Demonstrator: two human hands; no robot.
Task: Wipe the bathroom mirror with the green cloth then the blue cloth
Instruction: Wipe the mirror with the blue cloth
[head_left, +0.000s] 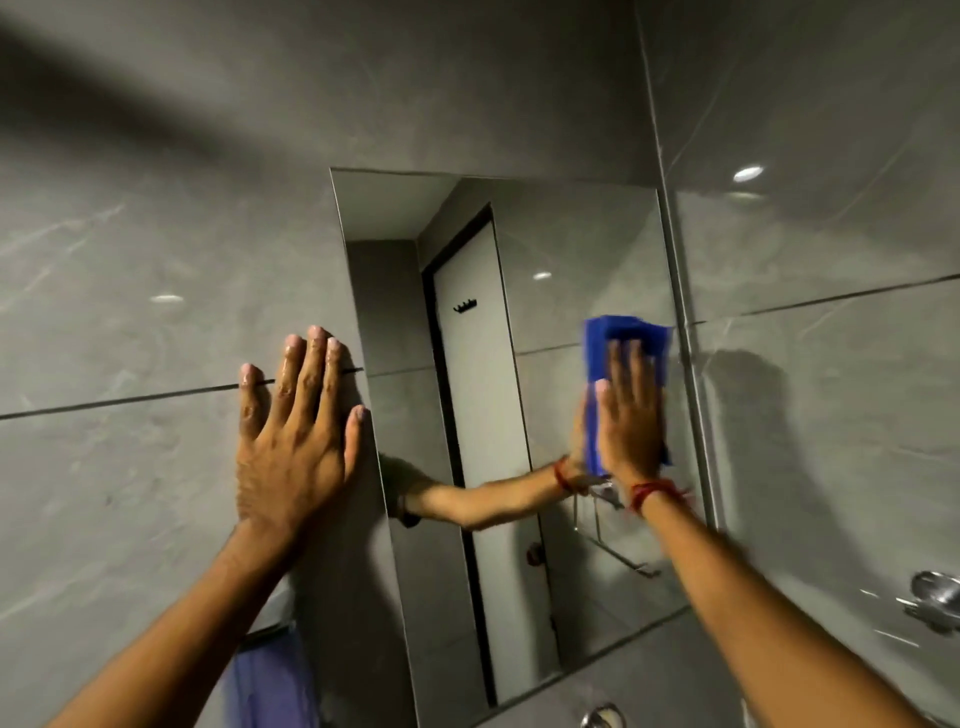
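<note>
The bathroom mirror (571, 249) hangs on the grey tiled wall, tilted in my view. My right hand (631, 415) lies flat on the blue cloth (626, 332), pinning it against the mirror's right side near the edge. The cloth shows above and beside my fingers. My left hand (293, 426) rests flat on the wall tile just left of the mirror, fingers spread, thumb at the mirror's edge, holding nothing. The mirror reflects my right arm and a white door. No green cloth is in view.
A chrome fitting (935, 597) sticks out of the wall at the lower right. A purple towel (270, 680) hangs at the lower left below my left arm. Another chrome fixture (600, 719) shows at the bottom edge under the mirror.
</note>
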